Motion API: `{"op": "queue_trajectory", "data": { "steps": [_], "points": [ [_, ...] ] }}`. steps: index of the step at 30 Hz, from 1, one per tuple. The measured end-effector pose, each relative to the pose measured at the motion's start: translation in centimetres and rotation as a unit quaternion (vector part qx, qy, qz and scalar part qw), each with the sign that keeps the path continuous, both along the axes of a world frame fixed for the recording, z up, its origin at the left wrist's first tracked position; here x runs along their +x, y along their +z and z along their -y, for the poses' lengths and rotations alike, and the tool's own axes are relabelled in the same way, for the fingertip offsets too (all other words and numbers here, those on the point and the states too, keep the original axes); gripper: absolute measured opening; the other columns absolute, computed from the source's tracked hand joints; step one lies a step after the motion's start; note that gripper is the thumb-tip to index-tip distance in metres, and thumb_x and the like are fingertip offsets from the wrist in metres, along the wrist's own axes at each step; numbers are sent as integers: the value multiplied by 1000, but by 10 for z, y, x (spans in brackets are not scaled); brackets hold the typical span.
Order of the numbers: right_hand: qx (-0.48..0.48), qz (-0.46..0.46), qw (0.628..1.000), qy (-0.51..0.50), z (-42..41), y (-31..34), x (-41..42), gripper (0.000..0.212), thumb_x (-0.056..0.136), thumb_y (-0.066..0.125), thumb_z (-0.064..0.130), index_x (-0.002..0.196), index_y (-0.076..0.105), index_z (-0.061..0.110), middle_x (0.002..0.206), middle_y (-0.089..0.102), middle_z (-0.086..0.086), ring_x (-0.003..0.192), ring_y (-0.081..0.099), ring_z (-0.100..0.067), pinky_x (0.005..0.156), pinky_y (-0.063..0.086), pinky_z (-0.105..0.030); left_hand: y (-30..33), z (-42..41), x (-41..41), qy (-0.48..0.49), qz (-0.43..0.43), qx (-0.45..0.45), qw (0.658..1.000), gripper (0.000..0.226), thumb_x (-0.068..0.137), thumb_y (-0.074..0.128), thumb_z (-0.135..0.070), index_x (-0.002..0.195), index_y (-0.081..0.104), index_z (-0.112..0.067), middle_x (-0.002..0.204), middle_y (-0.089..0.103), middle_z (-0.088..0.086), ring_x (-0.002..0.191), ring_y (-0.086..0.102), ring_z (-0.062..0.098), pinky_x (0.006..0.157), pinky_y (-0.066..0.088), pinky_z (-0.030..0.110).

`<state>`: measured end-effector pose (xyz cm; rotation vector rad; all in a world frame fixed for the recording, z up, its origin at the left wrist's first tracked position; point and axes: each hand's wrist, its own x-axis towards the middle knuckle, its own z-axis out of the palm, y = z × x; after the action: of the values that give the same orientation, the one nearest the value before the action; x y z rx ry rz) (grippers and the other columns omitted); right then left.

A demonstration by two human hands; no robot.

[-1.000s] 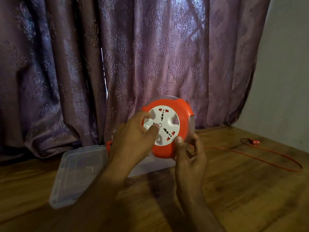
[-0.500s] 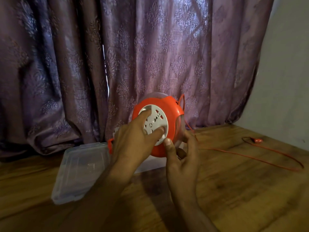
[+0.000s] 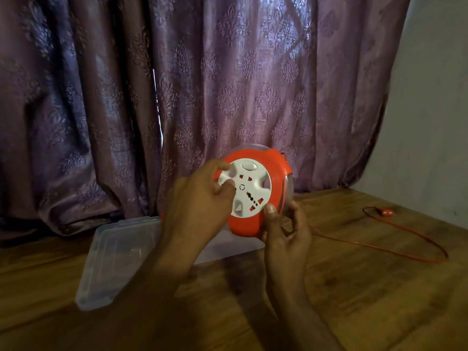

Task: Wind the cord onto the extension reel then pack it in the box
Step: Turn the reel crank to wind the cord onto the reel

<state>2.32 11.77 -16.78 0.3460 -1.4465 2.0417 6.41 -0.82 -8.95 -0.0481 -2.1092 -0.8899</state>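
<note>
One reel point(image 3: 249, 196) is held upright above the table point(image 3: 354, 287), white socket face toward the person. The right hand point(image 3: 286, 231) grips its lower edge; the left hand point(image 3: 200, 201) curls fingers into the face. One cord point(image 3: 405, 239) trails right; one clear box point(image 3: 114, 259) lies behind.

reel point(image 3: 255, 196) upright, off table | both hands point(image 3: 200, 198) hold it; cord point(image 3: 379, 239) trails right

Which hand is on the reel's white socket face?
The left hand: its fingers sit on the white socket face, while the right hand holds the reel's lower orange rim.
</note>
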Motion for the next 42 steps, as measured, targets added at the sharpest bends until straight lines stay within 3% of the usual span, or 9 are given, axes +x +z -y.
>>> {"op": "queue_trajectory", "data": {
  "steps": [4, 9, 12, 17, 22, 26, 30, 37, 42],
  "points": [
    [27, -31, 999, -20, 3, 0, 6, 38, 86, 65, 48, 119, 65, 29, 115, 71, 6, 109, 69, -15, 81, 63, -45, -5, -5, -7, -104, 148, 116, 977, 48, 83, 61, -47, 129, 46, -42, 77, 73, -3, 42, 64, 19, 50, 47, 26],
    [91, -79, 992, -39, 9, -2, 16, 39, 87, 64, 46, 120, 62, 25, 113, 66, 9, 107, 66, -15, 79, 58, -23, -7, -8, -8, -77, 142, 193, 968, 57, 81, 58, -58, 133, 46, -37, 80, 70, -5, 39, 64, 19, 38, 43, 21],
    [107, -87, 990, -40, 11, -3, 17, 35, 88, 64, 42, 119, 61, 26, 114, 65, 11, 108, 66, -15, 82, 59, -29, -9, -7, -6, -25, 104, 137, 985, 54, 78, 57, -63, 126, 53, -38, 91, 71, -7, 43, 65, 13, 41, 48, 21],
    [79, -58, 995, -15, 10, -2, 14, 33, 88, 68, 38, 119, 63, 27, 113, 69, 8, 102, 69, -9, 76, 58, -22, -9, -3, -3, 55, 92, -33, 994, 63, 78, 58, -61, 136, 40, -48, 104, 72, 4, 96, 66, 28, 87, 52, 39],
    [48, -16, 999, 8, 5, 0, 10, 26, 89, 69, 36, 115, 63, 36, 111, 72, 16, 104, 71, -11, 82, 63, -48, -12, -8, -1, 47, 57, -239, 968, 64, 91, 55, -26, 145, 29, -48, 135, 56, 3, 116, 57, 26, 92, 48, 39],
    [41, -11, 999, -8, 0, 3, 7, 23, 91, 69, 38, 113, 63, 37, 111, 71, 11, 102, 72, -12, 80, 63, -52, -6, -4, 0, -49, 25, -142, 988, 62, 87, 58, -14, 138, 44, -45, 134, 58, -6, 117, 57, 18, 97, 47, 37],
    [32, -17, 999, -40, 1, 2, 5, 25, 87, 68, 40, 112, 63, 38, 113, 70, 10, 101, 71, -9, 80, 63, -50, 0, -5, 3, 0, -12, -36, 999, 43, 87, 58, -30, 127, 49, -44, 95, 72, -11, 91, 67, 17, 82, 54, 35],
    [66, -62, 994, -60, 4, 2, 12, 33, 88, 67, 40, 118, 60, 31, 114, 67, 8, 101, 68, -7, 75, 54, -16, -2, -4, 0, -24, 105, 53, 993, 44, 81, 55, -60, 120, 54, -39, 79, 70, -3, 50, 66, 13, 61, 56, 24],
    [89, -62, 993, -36, 8, -1, 15, 38, 89, 67, 39, 124, 58, 27, 120, 67, 4, 104, 69, -13, 78, 58, -23, -5, 0, -5, -15, 126, 64, 990, 54, 81, 54, -63, 127, 55, -34, 98, 73, 7, 77, 71, 27, 74, 57, 37]
  ]
}}
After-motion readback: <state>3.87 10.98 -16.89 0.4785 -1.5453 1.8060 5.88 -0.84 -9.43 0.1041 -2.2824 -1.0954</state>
